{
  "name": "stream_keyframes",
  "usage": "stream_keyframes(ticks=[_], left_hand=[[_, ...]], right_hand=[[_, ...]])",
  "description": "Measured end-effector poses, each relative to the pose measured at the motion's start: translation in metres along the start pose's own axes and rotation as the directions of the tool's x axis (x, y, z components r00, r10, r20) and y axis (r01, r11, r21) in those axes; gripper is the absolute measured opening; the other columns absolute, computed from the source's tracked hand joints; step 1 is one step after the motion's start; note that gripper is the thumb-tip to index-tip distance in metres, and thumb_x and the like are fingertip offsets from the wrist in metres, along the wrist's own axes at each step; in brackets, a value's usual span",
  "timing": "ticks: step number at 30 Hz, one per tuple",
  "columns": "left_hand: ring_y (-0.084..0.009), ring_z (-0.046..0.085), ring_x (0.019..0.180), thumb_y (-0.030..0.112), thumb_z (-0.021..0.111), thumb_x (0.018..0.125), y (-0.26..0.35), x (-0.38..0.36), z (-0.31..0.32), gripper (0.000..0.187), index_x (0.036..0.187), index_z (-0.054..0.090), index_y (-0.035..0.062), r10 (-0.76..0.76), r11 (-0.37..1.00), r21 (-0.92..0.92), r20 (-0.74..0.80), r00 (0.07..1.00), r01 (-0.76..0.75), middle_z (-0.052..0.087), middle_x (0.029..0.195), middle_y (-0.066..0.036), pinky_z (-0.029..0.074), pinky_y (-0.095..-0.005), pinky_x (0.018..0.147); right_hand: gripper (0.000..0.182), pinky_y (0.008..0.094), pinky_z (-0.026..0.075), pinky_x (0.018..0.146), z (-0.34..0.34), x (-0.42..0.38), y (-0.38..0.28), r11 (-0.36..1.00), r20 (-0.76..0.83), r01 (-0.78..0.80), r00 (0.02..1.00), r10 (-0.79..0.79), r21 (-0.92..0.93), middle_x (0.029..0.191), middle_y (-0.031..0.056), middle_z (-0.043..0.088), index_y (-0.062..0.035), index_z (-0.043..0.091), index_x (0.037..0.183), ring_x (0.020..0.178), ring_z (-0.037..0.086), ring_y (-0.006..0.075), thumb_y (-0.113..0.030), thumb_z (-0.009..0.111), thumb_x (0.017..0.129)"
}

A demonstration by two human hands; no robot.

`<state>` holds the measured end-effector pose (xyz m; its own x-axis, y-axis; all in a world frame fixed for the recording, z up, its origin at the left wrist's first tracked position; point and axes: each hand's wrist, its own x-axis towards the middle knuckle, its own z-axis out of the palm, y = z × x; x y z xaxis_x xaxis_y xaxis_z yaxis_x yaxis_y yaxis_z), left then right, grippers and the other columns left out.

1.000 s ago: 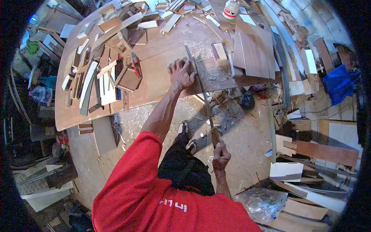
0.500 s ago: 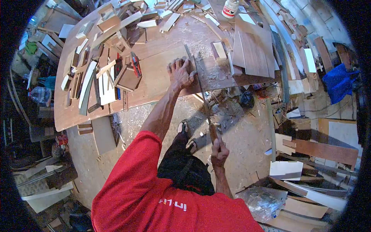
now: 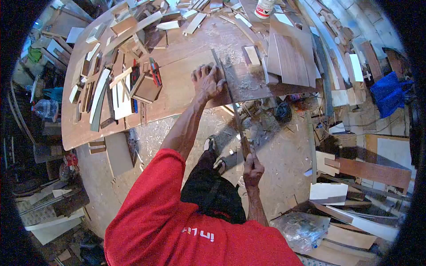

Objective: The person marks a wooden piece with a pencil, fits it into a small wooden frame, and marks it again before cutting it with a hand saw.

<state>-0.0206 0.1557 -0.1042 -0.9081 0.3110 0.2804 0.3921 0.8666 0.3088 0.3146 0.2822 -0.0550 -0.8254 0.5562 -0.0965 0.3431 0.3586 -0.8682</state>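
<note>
My left hand (image 3: 207,82) presses down with spread fingers on a flat wooden board (image 3: 179,73) near the table's front edge. In my right hand (image 3: 253,170) is the handle of a long hand saw (image 3: 237,117), held below the table edge. The saw's narrow blade runs up from that hand to the board's right edge, close beside my left fingers. Sawdust (image 3: 228,60) lies on the table around the far end of the blade.
Red-handled pliers (image 3: 155,72) and wood pieces lie on the table (image 3: 71,128) at left. Stacked panels (image 3: 293,57), a small block (image 3: 252,56) and a white bottle (image 3: 264,8) are at right. Offcuts and a plastic bag (image 3: 301,232) lie lower right.
My right hand has shifted very slightly with the saw. My left hand stays in place on the board.
</note>
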Motion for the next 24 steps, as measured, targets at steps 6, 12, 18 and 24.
stream_keyframes(ticks=[6,12,18,24], left_hand=[[-0.0333,0.03,0.128,0.052,0.057,0.08,0.003,0.001,-0.003,0.066,0.136,0.045,0.0185,-0.046,0.999,0.033,0.071,0.996,0.044,0.041,0.134,-0.013,0.016,-0.0533,0.107],[-0.0335,0.029,0.129,0.051,0.057,0.081,-0.002,0.003,0.003,0.066,0.136,0.044,0.0183,-0.017,0.999,0.045,-0.015,1.0,0.018,0.04,0.135,-0.012,0.016,-0.0533,0.107],[-0.0343,0.03,0.129,0.052,0.059,0.08,0.002,0.001,-0.001,0.065,0.135,0.046,0.0188,-0.03,0.999,-0.009,0.034,0.999,0.031,0.041,0.133,-0.012,0.017,-0.0532,0.107],[-0.0352,0.029,0.128,0.051,0.059,0.078,0.0,-0.005,0.008,0.065,0.134,0.048,0.0192,-0.012,1.0,-0.019,-0.016,1.0,0.011,0.042,0.133,-0.013,0.016,-0.0548,0.106]], right_hand=[[0.034,0.0308,0.038,0.05,0.003,-0.003,0.011,1.0,-0.017,0.016,1.0,-0.016,-0.002,0.063,0.0091,0.052,0.0002,0.061,0.118,0.056,0.048,0.0122,-0.021,0.052,0.094],[0.033,0.032,0.038,0.05,-0.003,-0.009,0.0,1.0,-0.022,0.014,1.0,-0.014,0.009,0.063,0.0102,0.053,0.0017,0.062,0.117,0.055,0.045,0.013,-0.019,0.052,0.094],[0.037,0.0322,0.042,0.053,0.006,-0.003,-0.004,1.0,-0.008,-0.016,1.0,0.016,0.005,0.06,0.0096,0.055,0.0051,0.062,0.116,0.058,0.052,0.0108,-0.024,0.052,0.094],[0.036,0.0298,0.037,0.047,0.007,0.006,0.007,0.999,-0.027,-0.019,0.999,0.02,0.036,0.059,0.0055,0.052,0.0053,0.062,0.115,0.053,0.043,0.0094,-0.022,0.053,0.093]])
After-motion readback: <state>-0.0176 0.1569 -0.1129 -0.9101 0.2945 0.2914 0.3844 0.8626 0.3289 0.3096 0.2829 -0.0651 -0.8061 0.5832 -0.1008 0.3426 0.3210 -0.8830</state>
